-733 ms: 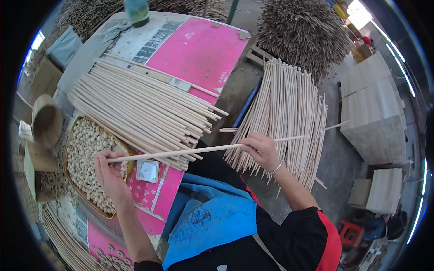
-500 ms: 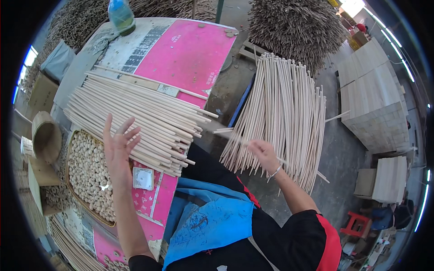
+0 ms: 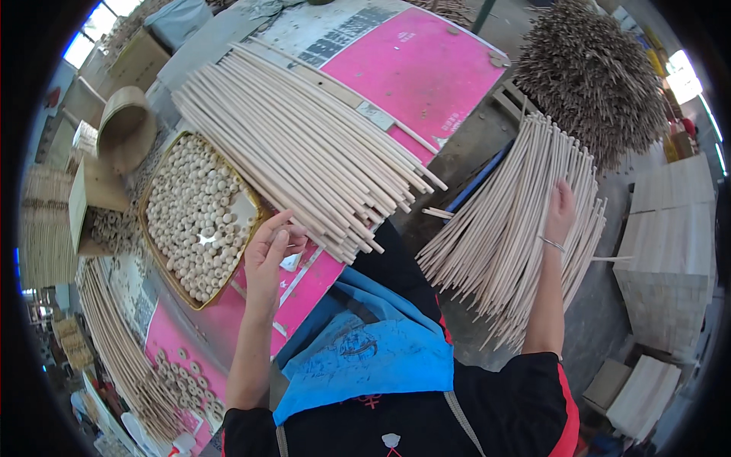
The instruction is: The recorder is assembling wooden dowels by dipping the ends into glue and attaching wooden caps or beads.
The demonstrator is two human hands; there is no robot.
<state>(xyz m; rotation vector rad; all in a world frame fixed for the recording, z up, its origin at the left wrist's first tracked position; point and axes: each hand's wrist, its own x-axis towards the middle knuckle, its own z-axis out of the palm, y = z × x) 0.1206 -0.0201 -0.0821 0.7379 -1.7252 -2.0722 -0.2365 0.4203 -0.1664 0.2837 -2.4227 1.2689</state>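
My left hand point(image 3: 268, 250) is held between a tray of small wooden balls point(image 3: 183, 221) and a row of pale wooden dowels point(image 3: 304, 152) on the table. Its fingers curl in toward the thumb; whatever they may pinch is too small to make out. Below the hand, a small white square dish point(image 3: 291, 261) is mostly covered by it. My right hand point(image 3: 560, 213) lies over a large stack of ball-ended wooden sticks point(image 3: 510, 228) to the right, fingers pointing away and fairly straight. No stick shows clearly in its grasp.
A round wooden tub point(image 3: 128, 129) and an open box of small pieces point(image 3: 95, 202) stand left. Wooden rings point(image 3: 190, 381) lie at the near left. A tall stick bundle point(image 3: 590, 80) rises far right, with stacked pale boards point(image 3: 662, 251) beyond the floor.
My right hand has moved right from beside the stack onto it; the blurred stick it held no longer shows there. My left hand's spread fingers have curled in and lowered. The view has turned.
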